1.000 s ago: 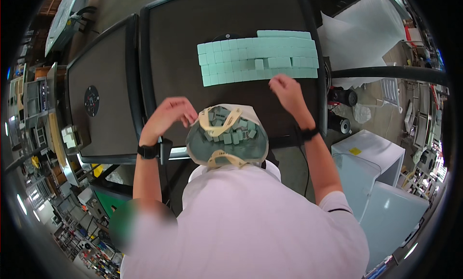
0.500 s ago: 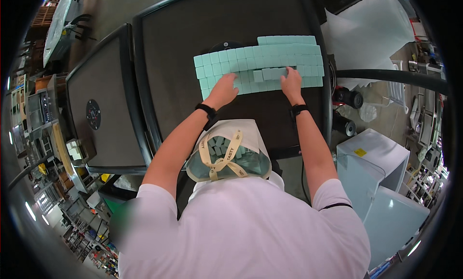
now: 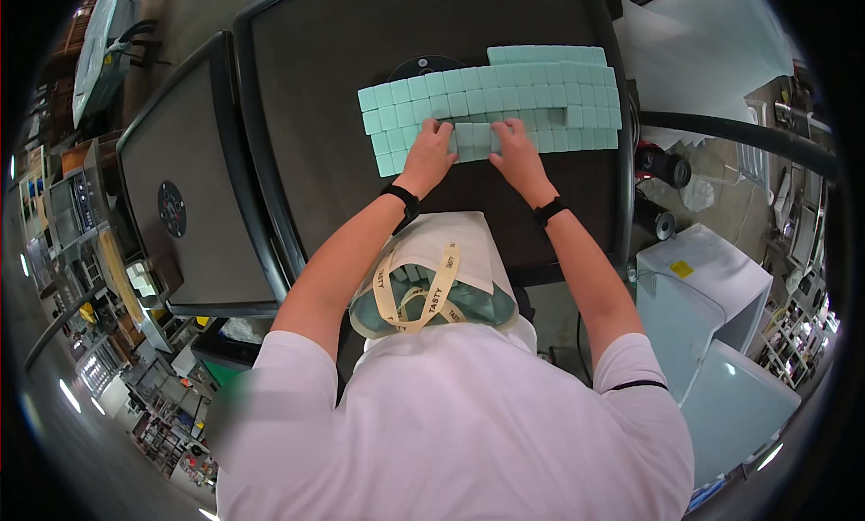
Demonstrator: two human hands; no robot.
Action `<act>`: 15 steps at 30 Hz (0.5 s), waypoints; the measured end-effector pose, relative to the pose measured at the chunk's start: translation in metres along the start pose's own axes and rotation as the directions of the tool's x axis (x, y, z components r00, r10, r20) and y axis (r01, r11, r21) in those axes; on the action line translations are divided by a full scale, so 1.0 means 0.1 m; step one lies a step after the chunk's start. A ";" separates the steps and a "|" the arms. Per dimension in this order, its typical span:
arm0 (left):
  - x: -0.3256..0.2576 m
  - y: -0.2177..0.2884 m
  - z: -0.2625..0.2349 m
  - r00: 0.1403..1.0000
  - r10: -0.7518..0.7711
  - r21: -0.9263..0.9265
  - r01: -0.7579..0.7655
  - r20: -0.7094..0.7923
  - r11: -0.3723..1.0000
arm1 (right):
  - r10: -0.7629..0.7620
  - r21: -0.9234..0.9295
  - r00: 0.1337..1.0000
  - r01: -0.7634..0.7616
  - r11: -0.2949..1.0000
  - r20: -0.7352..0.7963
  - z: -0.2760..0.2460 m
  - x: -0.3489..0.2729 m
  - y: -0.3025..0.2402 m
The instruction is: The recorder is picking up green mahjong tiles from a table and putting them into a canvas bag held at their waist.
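A flat block of mint-green square tiles (image 3: pixel 505 93) lies in several rows on a dark table (image 3: pixel 324 88). My left hand (image 3: pixel 431 153) and my right hand (image 3: pixel 515 151) rest at the block's near edge. Between them they pinch a short run of green tiles (image 3: pixel 474 135), fingers curled on its two ends. Each wrist wears a black band. A white pouch (image 3: pixel 432 287) with cream straps hangs at my chest, and more green tiles show inside it.
A second dark table (image 3: pixel 171 205) with a round black disc stands to the left. White boxes (image 3: pixel 712 287) sit at the lower right, and a black bar (image 3: pixel 739 133) runs beside the table. White sheeting (image 3: pixel 694 43) lies at the top right. Cluttered shelves line the left rim.
One second ago both hands were back at the pouch. They reached forward to the tile block and have drawn closer together at its near row.
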State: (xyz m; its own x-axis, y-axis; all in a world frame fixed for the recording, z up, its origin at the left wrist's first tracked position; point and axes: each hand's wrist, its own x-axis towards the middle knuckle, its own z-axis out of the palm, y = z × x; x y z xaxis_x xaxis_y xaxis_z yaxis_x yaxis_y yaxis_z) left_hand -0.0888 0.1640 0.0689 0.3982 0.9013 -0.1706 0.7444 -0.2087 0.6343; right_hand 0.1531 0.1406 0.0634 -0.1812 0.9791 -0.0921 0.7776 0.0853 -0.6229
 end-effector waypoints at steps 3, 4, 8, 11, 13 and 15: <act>-0.02 0.01 0.03 1.000 0.008 0.018 -0.008 0.014 1.000 | -0.011 -0.037 0.999 0.012 0.999 0.048 0.06 0.01 -0.01; -0.04 0.03 0.01 1.000 0.008 0.018 -0.008 0.007 1.000 | -0.017 -0.040 0.999 0.019 0.999 0.047 0.06 0.01 -0.02; -0.14 0.17 0.02 1.000 0.022 0.026 -0.022 0.010 0.999 | -0.041 -0.122 0.997 0.049 0.991 0.070 0.03 0.05 -0.07; -0.19 0.15 0.14 1.000 0.016 0.087 -0.014 -0.023 0.996 | -0.038 -0.167 0.994 0.055 0.984 0.099 0.05 0.09 -0.08; -0.18 0.16 0.19 0.998 0.030 0.133 -0.023 -0.051 0.991 | -0.019 -0.204 0.991 0.045 0.978 0.130 0.02 0.11 -0.11; -0.18 0.15 0.24 0.997 0.030 0.188 -0.016 -0.072 0.982 | -0.031 -0.195 0.991 0.056 0.979 0.132 0.02 0.10 -0.12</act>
State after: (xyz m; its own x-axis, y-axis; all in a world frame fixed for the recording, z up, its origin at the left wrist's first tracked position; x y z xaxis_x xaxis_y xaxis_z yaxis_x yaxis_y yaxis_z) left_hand -0.0719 0.1354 0.0633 0.3803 0.9198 -0.0969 0.8255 -0.2904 0.4840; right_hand 0.1405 0.1492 0.0689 -0.2828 0.9431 -0.1746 0.8689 0.1748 -0.4632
